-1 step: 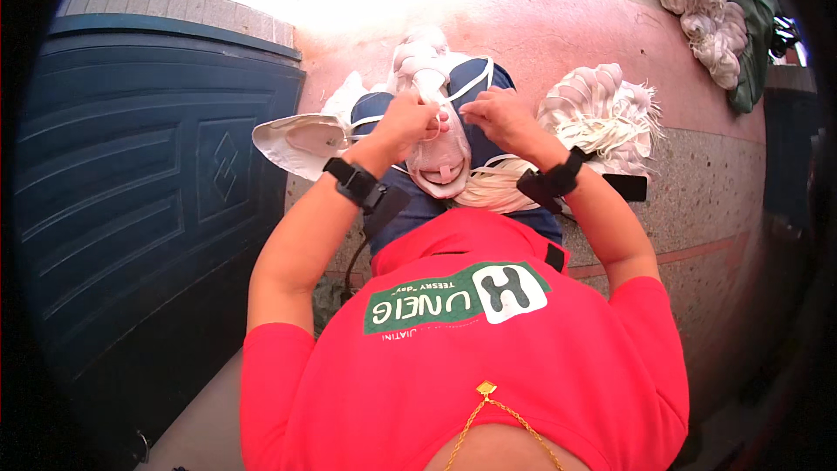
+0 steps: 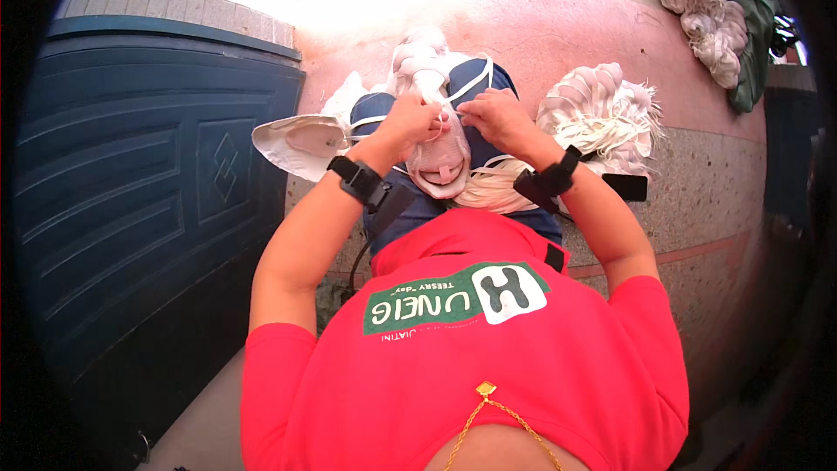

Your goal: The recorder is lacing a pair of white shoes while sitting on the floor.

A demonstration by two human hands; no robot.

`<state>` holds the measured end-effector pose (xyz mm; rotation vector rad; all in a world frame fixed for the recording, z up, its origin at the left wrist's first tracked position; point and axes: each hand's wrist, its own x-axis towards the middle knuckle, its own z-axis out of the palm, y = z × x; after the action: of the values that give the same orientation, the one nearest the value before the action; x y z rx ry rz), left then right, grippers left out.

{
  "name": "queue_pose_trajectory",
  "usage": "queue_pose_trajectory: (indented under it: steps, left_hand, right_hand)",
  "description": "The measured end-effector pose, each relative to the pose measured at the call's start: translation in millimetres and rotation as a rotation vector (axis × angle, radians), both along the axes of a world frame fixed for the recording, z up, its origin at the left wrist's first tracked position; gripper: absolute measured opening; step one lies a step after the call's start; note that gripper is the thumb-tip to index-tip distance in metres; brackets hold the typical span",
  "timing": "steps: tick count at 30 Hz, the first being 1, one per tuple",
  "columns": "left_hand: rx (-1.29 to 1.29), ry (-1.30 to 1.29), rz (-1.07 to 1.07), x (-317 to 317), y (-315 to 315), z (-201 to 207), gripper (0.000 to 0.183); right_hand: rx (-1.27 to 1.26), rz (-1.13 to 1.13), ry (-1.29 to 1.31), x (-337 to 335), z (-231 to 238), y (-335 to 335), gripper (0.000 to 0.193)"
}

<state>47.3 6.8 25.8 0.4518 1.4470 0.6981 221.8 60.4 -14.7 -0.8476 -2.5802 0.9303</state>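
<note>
A white shoe upper (image 2: 440, 157) with a pinkish inside lies between my knees, its open end toward me. My left hand (image 2: 408, 125) is closed over its left side, fingertips pinched on a thin white lace (image 2: 439, 129). At its right edge is my right hand (image 2: 499, 118), thumb and fingers pressed together near the lace; what they hold is too small to make out. A bunch of loose cream-white laces (image 2: 495, 187) lies across my right thigh. Another white upper (image 2: 301, 141) rests by my left knee, with more white pieces (image 2: 423, 57) beyond my hands.
On the floor to my right sits a heap of white uppers (image 2: 593, 105) with frayed-looking laces, near a dark flat object (image 2: 626, 187). More white bundles (image 2: 702, 13) lie at the far right beside a green sack (image 2: 754, 35). A dark blue panelled door (image 2: 157, 148) stands close on my left.
Almost nothing differs. My right hand has shifted very slightly to the left, and my left forearm a little to the right.
</note>
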Motion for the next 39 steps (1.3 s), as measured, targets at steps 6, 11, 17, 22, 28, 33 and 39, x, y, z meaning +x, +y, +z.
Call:
queue_pose_trajectory:
  steps: [6, 11, 17, 22, 28, 33, 39]
  left_hand:
    - [-0.096, -0.010, 0.036, 4.9, 15.2, -18.2, 0.011]
    - [0.173, 0.336, -0.049, 12.7, -1.4, -43.6, 0.012]
    - [0.201, 0.052, 0.252, 19.8, -12.0, -37.6, 0.014]
    - [0.212, 0.054, 0.272, 16.6, -19.3, -36.2, 0.016]
    - [0.147, 0.347, 0.165, 8.9, -8.1, 8.2, 0.024]
    - [0.445, 0.799, -0.124, -13.7, -13.7, -14.0, 0.019]
    - [0.243, 1.215, -0.591, 17.4, 5.8, -26.2, 0.022]
  right_hand:
    - [0.181, -0.034, -0.110, -13.3, -9.6, 7.3, 0.008]
    - [0.230, -0.049, -0.176, -25.2, -8.0, 10.2, 0.007]
    - [0.171, 0.041, -0.147, -28.3, -20.0, 25.5, 0.006]
    - [0.039, 0.163, -0.121, -33.2, -19.6, 35.4, 0.008]
    - [0.116, 0.032, -0.180, -36.8, -24.4, 26.4, 0.009]
    - [0.187, 0.025, -0.149, -29.3, -15.0, 12.9, 0.017]
    - [-0.071, 0.106, -0.188, -34.7, -16.9, 23.4, 0.019]
